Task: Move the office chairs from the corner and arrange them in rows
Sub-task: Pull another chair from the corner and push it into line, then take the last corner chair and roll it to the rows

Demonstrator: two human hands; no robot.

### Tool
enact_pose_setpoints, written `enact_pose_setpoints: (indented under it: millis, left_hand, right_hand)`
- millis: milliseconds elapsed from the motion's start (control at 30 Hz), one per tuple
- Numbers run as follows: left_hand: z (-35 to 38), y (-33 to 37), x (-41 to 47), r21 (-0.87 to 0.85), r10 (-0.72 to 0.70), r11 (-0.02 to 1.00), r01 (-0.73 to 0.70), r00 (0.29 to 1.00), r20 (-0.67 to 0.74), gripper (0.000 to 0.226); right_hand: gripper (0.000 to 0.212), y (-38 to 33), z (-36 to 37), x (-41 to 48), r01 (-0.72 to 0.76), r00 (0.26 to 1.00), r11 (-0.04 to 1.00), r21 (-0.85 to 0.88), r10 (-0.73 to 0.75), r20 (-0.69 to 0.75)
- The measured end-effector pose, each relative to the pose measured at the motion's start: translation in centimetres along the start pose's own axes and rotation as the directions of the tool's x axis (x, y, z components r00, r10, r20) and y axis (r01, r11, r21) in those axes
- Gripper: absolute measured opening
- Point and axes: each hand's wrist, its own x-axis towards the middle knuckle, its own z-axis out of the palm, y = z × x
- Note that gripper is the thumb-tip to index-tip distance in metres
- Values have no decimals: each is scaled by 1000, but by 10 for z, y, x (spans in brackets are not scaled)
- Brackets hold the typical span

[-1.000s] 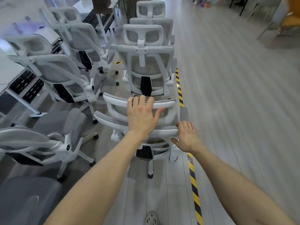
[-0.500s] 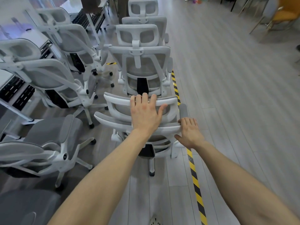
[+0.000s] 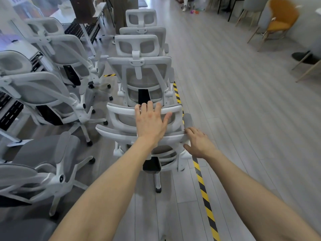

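Note:
A white-framed grey mesh office chair (image 3: 119, 119) stands right in front of me, its back toward me. My left hand (image 3: 150, 122) lies flat on its headrest, fingers spread and fingertips at the top edge. The fingers of my right hand (image 3: 199, 143) press on the right end of the backrest's top rail. Just ahead, a second chair (image 3: 139, 70) and a third chair (image 3: 140, 18) stand in a line, all facing away.
More matching chairs (image 3: 43, 94) crowd the left side beside a desk (image 3: 83, 26), one (image 3: 43, 153) close to my left arm. Yellow-black floor tape (image 3: 205, 199) runs along the line's right. An orange chair (image 3: 281, 18) stands far right on open wooden floor.
Both hands stay on the same chair. It has rolled slightly forward, closing the gap to the chair ahead, and my view has lifted a little.

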Motion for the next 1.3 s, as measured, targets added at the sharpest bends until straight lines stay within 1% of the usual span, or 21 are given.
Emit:
enact_pose_setpoints:
  millis: [67, 133, 200, 233, 300, 367, 433, 467, 500, 533, 567, 600, 633, 667, 733, 833, 933, 1033, 1167, 1300]
  left_hand:
    - [1, 0, 1, -6, 11, 1000, -11, 1000, 11, 57]
    - [3, -1, 3, 0, 13, 1000, -13, 999, 31, 59]
    - [4, 3, 1, 11, 15, 1000, -15, 999, 28, 65]
    - [3, 9, -4, 19, 40, 999, -40, 999, 27, 70]
    - [3, 31, -26, -5, 162, 987, -162, 986, 28, 79]
    - [5, 63, -61, -121, 325, 941, -317, 945, 48, 78]
    - [11, 100, -97, -234, 477, 868, -437, 866, 150, 69]
    - [16, 118, -112, -283, 543, 832, -477, 805, 238, 63]
    - [21, 135, -123, -323, 598, 799, -507, 728, 336, 55]
    - [26, 151, -133, -343, 640, 768, -541, 640, 424, 48]
    - [29, 166, -140, -345, 674, 732, -587, 554, 489, 44]
    - [30, 183, -145, -345, 697, 697, -628, 481, 531, 41]
    - [32, 200, -149, -346, 709, 670, -657, 429, 560, 39]
    - [32, 219, -153, -342, 721, 644, -684, 393, 571, 37]
    - [30, 264, -164, -320, 755, 574, -754, 338, 562, 36]
    - [21, 349, -191, -289, 807, 438, -851, 231, 543, 39]
    - [6, 443, -228, -325, 848, 350, -878, 150, 508, 43]
    - [-4, 535, -270, -356, 884, 262, -897, 75, 461, 45]
    - [-25, 645, -329, -379, 907, 98, -920, -74, 414, 47]
    - [-47, 748, -376, -392, 916, -61, -918, -208, 343, 47]
  right_hand:
    - [61, -3, -12, -17, -24, 1000, 999, 22, 24, 15]
    - [56, -2, -20, -36, -75, 997, 997, 29, 74, 27]
    - [54, 4, -23, -57, -128, 991, 991, 23, 127, 41]
    - [54, 10, -23, -69, -155, 987, 988, 15, 154, 48]
    - [53, 24, -21, -93, -219, 974, 976, -16, 219, 58]
    - [54, 41, -19, -121, -275, 958, 960, -48, 278, 72]
    - [55, 62, -17, -151, -333, 939, 940, -68, 338, 70]
    - [54, 73, -16, -167, -363, 927, 929, -77, 368, 68]
    - [54, 85, -15, -183, -394, 914, 916, -80, 399, 68]
    - [54, 97, -14, -200, -428, 899, 901, -77, 433, 70]
    - [54, 109, -13, -220, -464, 880, 883, -69, 469, 76]
    - [53, 122, -12, -240, -500, 860, 864, -60, 504, 81]
    - [52, 135, -11, -261, -533, 841, 845, -51, 535, 83]
    - [50, 148, -11, -282, -564, 821, 825, -41, 565, 84]
    - [48, 177, -13, -326, -618, 783, 786, -18, 617, 77]
    - [52, 223, -16, -397, -697, 715, 717, -3, 695, 77]
    - [56, 275, -22, -474, -760, 650, 649, 39, 756, 77]
    - [52, 326, -29, -554, -821, 571, 569, 46, 819, 56]
    - [48, 373, -38, -666, -903, 425, 420, 86, 904, 42]
    - [50, 411, -45, -763, -960, 247, 242, 139, 969, 21]
